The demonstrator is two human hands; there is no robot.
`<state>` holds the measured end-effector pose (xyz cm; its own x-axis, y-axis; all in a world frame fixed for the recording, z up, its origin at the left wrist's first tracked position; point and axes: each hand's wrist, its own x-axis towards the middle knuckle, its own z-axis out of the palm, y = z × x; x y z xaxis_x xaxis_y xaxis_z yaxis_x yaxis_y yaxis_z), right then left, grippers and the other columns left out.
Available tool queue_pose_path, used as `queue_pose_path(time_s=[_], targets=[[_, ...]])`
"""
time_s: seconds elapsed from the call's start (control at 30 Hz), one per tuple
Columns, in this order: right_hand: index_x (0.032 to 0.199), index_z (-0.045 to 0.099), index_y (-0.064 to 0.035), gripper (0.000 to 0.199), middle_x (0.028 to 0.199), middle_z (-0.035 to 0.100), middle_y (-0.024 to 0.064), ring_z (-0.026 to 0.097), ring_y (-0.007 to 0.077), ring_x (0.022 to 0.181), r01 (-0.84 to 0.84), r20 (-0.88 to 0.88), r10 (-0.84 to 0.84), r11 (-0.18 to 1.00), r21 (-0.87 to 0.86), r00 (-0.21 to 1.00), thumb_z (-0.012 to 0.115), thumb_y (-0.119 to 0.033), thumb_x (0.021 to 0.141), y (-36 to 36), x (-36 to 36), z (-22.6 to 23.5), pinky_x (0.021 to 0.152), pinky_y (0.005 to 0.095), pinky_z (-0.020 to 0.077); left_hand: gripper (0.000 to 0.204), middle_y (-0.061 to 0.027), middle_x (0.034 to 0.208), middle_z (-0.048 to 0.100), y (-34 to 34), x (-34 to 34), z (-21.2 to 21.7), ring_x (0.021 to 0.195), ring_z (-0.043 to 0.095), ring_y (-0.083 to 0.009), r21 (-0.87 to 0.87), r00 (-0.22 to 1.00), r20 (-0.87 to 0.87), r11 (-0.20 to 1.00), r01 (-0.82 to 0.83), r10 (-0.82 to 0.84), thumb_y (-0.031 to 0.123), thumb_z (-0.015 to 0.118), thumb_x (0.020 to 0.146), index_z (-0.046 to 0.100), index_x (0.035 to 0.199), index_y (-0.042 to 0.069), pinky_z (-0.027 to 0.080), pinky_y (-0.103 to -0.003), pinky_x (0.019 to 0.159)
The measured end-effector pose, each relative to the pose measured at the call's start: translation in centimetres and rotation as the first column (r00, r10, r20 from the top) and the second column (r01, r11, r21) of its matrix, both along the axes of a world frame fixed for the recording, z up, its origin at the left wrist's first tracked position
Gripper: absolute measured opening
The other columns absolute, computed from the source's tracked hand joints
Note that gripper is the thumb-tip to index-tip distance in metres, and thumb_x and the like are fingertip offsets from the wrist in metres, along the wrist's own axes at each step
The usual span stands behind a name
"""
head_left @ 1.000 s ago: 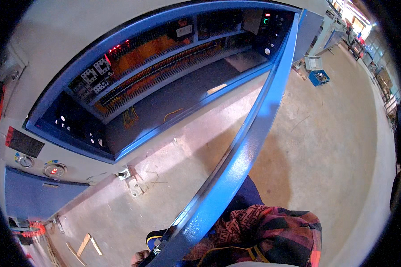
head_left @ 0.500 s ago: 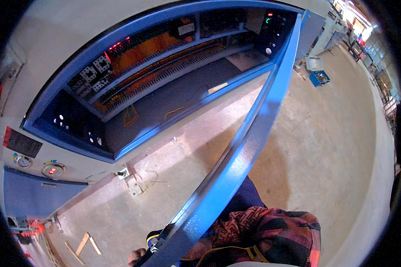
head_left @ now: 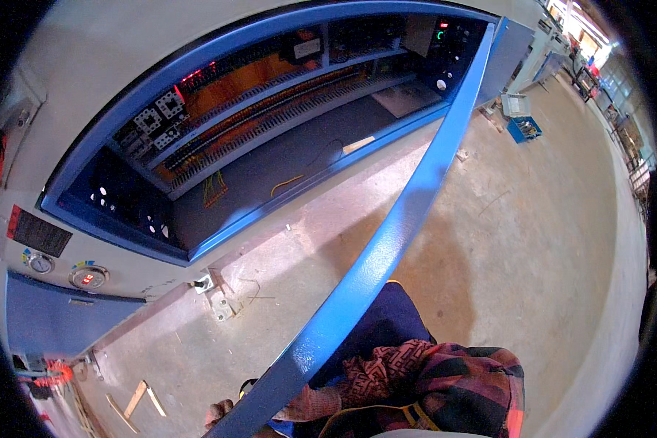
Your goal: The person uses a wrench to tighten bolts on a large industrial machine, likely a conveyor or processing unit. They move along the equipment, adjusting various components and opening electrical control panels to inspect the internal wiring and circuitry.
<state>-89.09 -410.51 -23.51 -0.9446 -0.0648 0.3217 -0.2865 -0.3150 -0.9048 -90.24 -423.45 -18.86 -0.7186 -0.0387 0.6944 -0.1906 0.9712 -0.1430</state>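
Observation:
A long blue cabinet door [head_left: 383,252] stands swung out from the cabinet and runs across the view down to my body, seen nearly edge-on. Curled fingers of my left hand [head_left: 217,412] show at the door's near end, closed against its edge; the rest of that hand is hidden. My right hand [head_left: 310,404] comes out of a plaid sleeve [head_left: 468,387] and meets the door's right side, its fingers hidden behind the door. Beyond stands the open electrical cabinet [head_left: 124,244], with wiring ducts [head_left: 263,124], contactors [head_left: 159,109] and loose yellow wires [head_left: 213,191] inside.
My dark-trousered leg [head_left: 394,321] is close beside the door. A machine foot [head_left: 222,308] rests on the concrete floor at the cabinet's base. Wood strips [head_left: 136,400] lie lower left. A blue bin [head_left: 524,129] stands at the far right. Gauges [head_left: 87,277] sit on the cabinet front.
The door has swung slightly left, toward the cabinet. Its inner lip and the latch at its near end have gone out of sight, and more of my leg shows.

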Motion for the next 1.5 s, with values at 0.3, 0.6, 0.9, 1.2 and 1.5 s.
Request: queue_pose_path(time_s=[0.3,0.6,0.9,1.2,1.5], targets=[[0.127,0.058,-0.0218,0.037,0.119,0.062,0.0059,0.065,0.0297,0.096,0.376,-0.371,-0.114,0.495,0.783,0.922,0.054,-0.026,0.09,2.0,-0.5,2.8,0.081,0.0437,0.0536,0.054,-0.0217,0.113,0.058,1.1,-0.1,1.8,0.098,0.06,-0.038,0.61,0.976,0.218,0.784,-0.114,-0.028,0.043,0.052,0.088,0.053,0.119,-0.002,0.052,-0.048,0.076],[0.13,0.055,-0.0153,0.036,0.135,0.051,0.012,0.05,0.0324,0.121,0.046,-0.118,0.016,0.862,0.505,0.993,0.047,-0.03,0.098,2.3,-0.9,2.0,0.105,0.0394,0.0386,0.057,-0.0203,0.106,0.058,1.1,0.7,0.3,0.094,0.058,-0.0421,0.346,0.951,0.278,0.909,-0.233,0.138,0.056,0.052,0.088,0.058,0.116,0.007,0.05,-0.052,0.069],[0.129,0.056,-0.0214,0.039,0.116,0.064,0.0119,0.064,0.0293,0.098,0.417,-0.457,-0.151,0.714,0.563,0.876,0.052,-0.023,0.091,2.1,0.4,0.1,0.077,0.041,0.0551,0.053,-0.0191,0.103,0.057,1.8,0.7,0.8,0.092,0.059,-0.0405,0.459,0.98,0.143,0.868,-0.188,0.137,0.054,0.056,0.086,0.059,0.112,0.008,0.049,-0.052,0.069],[0.129,0.057,-0.0258,0.038,0.121,0.063,0.0081,0.066,0.027,0.091,0.16,-0.16,-0.069,0.726,0.669,0.985,0.052,-0.023,0.091,0.9,0.4,0.6,0.072,0.038,0.0561,0.049,-0.0169,0.097,0.056,1.4,-0.1,0.7,0.087,0.059,-0.0364,0.51,0.985,0.145,0.846,-0.156,0.094,0.049,0.058,0.084,0.058,0.11,0.007,0.048,-0.049,0.064],[0.126,0.059,-0.0284,0.04,0.116,0.064,0.0015,0.066,0.0258,0.079,0.448,-0.438,-0.176,0.603,0.66,0.882,0.056,-0.024,0.086,2.2,-0.1,1.8,0.063,0.0353,0.0554,0.045,-0.0142,0.089,0.055,1.2,-0.8,0.7,0.081,0.058,-0.0312,0.586,0.974,0.192,0.783,-0.21,0.117,0.044,0.059,0.082,0.056,0.108,0.008,0.047,-0.044,0.059]])
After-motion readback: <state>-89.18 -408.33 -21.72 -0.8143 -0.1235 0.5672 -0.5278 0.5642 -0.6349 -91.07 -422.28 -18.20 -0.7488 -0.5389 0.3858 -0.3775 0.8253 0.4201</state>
